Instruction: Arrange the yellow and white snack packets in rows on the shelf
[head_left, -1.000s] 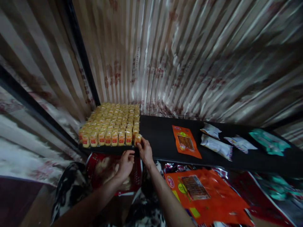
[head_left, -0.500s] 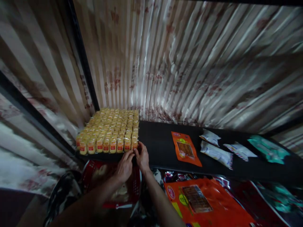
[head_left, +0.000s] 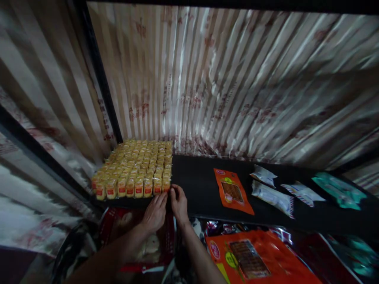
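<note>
Small wrapped yellow cakes [head_left: 138, 187] with red labels stand in tight rows on a black shelf at the left. At their front right corner, my left hand [head_left: 156, 212] has its fingers stretched against the lower front of the packs. My right hand [head_left: 179, 205] is beside it, fingers slightly bent and fingertips at the right edge of the end cake [head_left: 166, 184]. Neither hand is seen to hold a cake clear of the rows. Some fingertips and the contact points are too dark to make out.
An orange snack packet [head_left: 233, 191], white packets [head_left: 272, 198] and a green packet [head_left: 340, 190] lie on the black shelf [head_left: 192, 179]. Below are a red bag [head_left: 111, 232] and a large orange bag [head_left: 284, 258]. A dark post [head_left: 102, 79] and striped sheeting [head_left: 189, 79] stand behind.
The view has tilted slightly, so the shelf sits lower in the picture. My hands stay at the front right corner of the cakes; the left fingers lie flatter against the packs.
</note>
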Demonstrator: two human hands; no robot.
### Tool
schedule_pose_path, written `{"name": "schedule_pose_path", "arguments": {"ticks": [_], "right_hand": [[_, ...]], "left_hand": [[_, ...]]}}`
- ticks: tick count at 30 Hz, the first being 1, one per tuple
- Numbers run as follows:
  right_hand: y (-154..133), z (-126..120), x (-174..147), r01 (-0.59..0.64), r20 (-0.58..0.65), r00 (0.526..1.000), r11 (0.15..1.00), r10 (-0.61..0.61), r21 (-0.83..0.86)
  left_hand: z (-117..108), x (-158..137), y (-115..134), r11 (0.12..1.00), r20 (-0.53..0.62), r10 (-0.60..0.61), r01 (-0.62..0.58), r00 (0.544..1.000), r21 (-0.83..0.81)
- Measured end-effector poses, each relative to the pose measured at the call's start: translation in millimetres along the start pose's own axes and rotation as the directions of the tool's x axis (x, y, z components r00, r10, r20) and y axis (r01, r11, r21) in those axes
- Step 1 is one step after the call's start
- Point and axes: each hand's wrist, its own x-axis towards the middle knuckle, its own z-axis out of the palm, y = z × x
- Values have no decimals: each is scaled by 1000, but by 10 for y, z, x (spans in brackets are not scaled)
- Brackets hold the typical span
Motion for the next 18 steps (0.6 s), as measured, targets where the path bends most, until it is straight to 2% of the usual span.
{"name": "schedule_pose_path", "arguments": {"ticks": [3,6,12,15,18], "right_hand": [[-15,6,46,-104,57,993,992,99,77],[-30,41,86,-168,124,981,970,147,177],[11,68,108,-185,114,980,952,161,243],[61,62,148,-190,86,981,941,172,279],[100,91,251,-252,83,967,877,239,409]], "left_hand": [[108,-34,-16,993,-67,9,-1,998,116],[171,-53,-12,980,-114,22,1,993,200],[166,-62,25,951,-232,40,34,972,307],[133,-60,1,941,-250,96,-6,964,339],[84,-36,-41,944,-276,151,-56,949,326]]}}
